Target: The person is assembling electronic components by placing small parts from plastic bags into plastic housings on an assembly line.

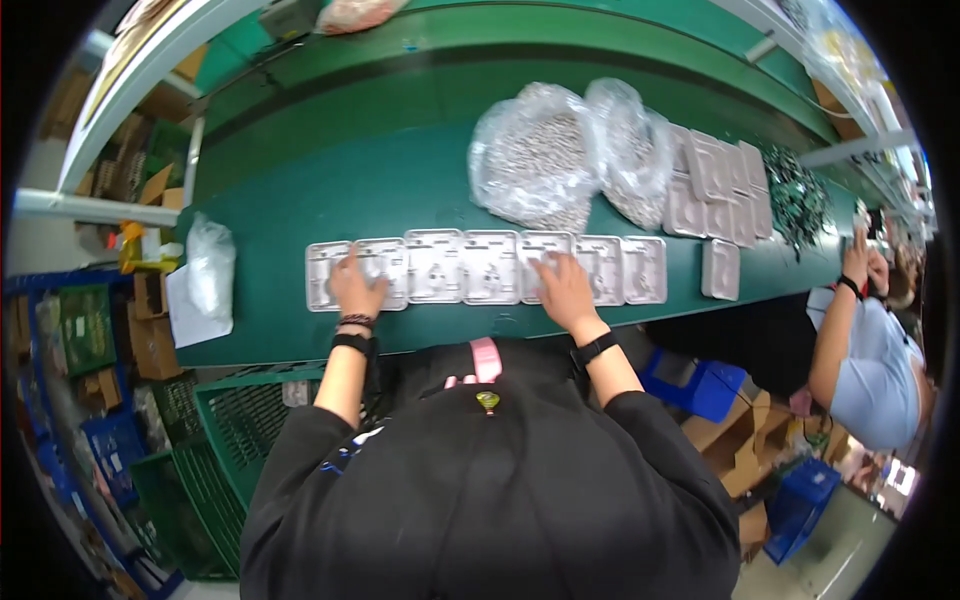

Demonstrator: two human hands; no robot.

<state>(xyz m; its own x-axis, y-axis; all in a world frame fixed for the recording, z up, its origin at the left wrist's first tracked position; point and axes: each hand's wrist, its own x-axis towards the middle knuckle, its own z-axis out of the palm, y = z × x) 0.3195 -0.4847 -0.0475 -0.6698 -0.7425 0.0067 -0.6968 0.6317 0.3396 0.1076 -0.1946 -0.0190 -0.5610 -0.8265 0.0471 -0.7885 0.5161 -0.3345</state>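
Tray row: I have seven clear plastic trays [491, 296] laid edge to edge from nine to three o'clock across the green bench, small pieces inside; I judge the tight line keeps every tray within reach.
Left hand: at nine o'clock, the left hand [357, 288] dips its fingertips where the first two trays meet; I can't tell whether it pinches anything.
Right hand: just toward three o'clock, the right hand [567, 290] bends its fingers into the fifth tray; its grip is also unclear to me.
Supply bags: two open clear bags [540, 150] of small pale parts stand at one o'clock, presumably close for scooping.
Spare trays: stacked trays [712, 170] sit at two o'clock, perhaps parked clear of the row; a lone tray [720, 272] lies at three.
Hidden: my fingers cover some tray contents; the pieces are too small to identify.
Rim: a co-worker [875, 370] at three o'clock is partly cut off.
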